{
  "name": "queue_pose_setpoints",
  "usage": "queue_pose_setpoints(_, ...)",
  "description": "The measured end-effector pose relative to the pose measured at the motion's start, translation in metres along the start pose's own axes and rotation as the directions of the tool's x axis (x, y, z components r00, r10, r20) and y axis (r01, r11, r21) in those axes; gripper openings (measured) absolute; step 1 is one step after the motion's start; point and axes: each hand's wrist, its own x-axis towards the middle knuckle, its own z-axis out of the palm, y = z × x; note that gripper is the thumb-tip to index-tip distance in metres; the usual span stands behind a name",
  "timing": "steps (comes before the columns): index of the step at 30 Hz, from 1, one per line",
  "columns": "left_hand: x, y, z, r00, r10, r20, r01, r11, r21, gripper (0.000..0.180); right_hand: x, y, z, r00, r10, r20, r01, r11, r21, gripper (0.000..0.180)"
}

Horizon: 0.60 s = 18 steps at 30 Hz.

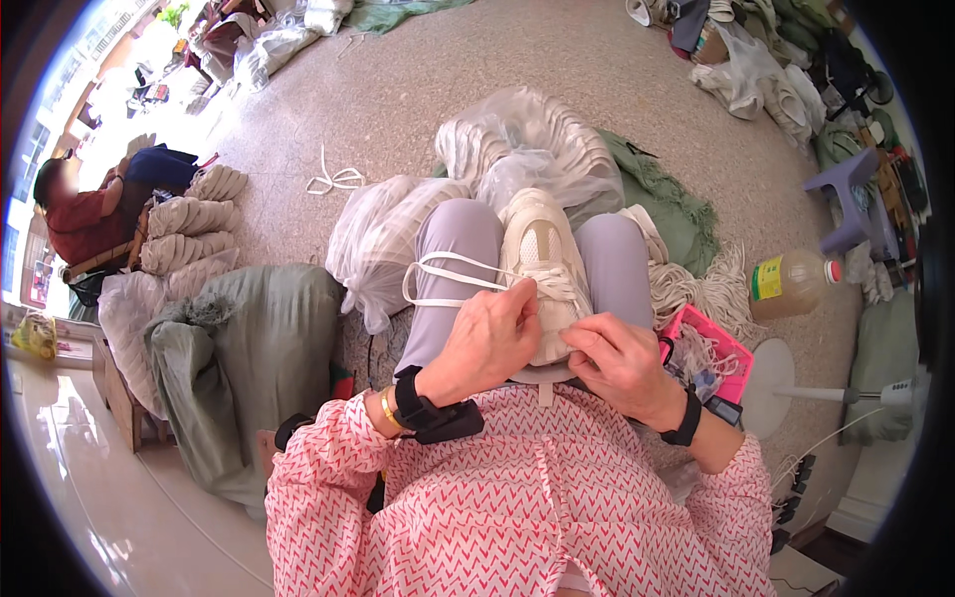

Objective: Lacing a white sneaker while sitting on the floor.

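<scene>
A cream-white sneaker (542,254) lies toe-away on my lap, between my knees in lilac trousers. My left hand (489,340) rests on the shoe's lacing area and pinches a white lace (438,282) that loops out to the left over my thigh. My right hand (619,363) grips the shoe's near right side at the collar, fingers curled on the lace end. Both wrists wear black bands.
Clear plastic bags of white shoe parts (517,149) lie past my knees. A pink basket (718,353) with laces sits at my right, beside a bottle of yellow liquid (796,284). A grey-green sack (249,348) stands left. Another person (85,214) sits far left.
</scene>
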Motion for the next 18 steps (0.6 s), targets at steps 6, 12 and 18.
queue_pose_setpoints(6, 0.005, -0.008, 0.001, 0.999, 0.002, 0.043, -0.005, 0.997, 0.076, 0.006, 0.0, 0.0, 0.001, 1.0, -0.006, 0.0, 0.006, 1.0, -0.02, 0.033)
queue_pose_setpoints(12, 0.005, 0.001, -0.003, 0.995, 0.031, 0.098, -0.032, 0.999, 0.012, 0.005, 0.0, 0.001, 0.0, 1.0, -0.005, -0.022, 0.005, 1.0, -0.003, 0.032)
queue_pose_setpoints(18, 0.001, -0.005, 0.006, 0.984, 0.177, -0.011, -0.174, 0.977, 0.122, 0.005, -0.001, 0.0, 0.001, 0.999, 0.035, -0.013, -0.035, 0.999, -0.012, 0.036)
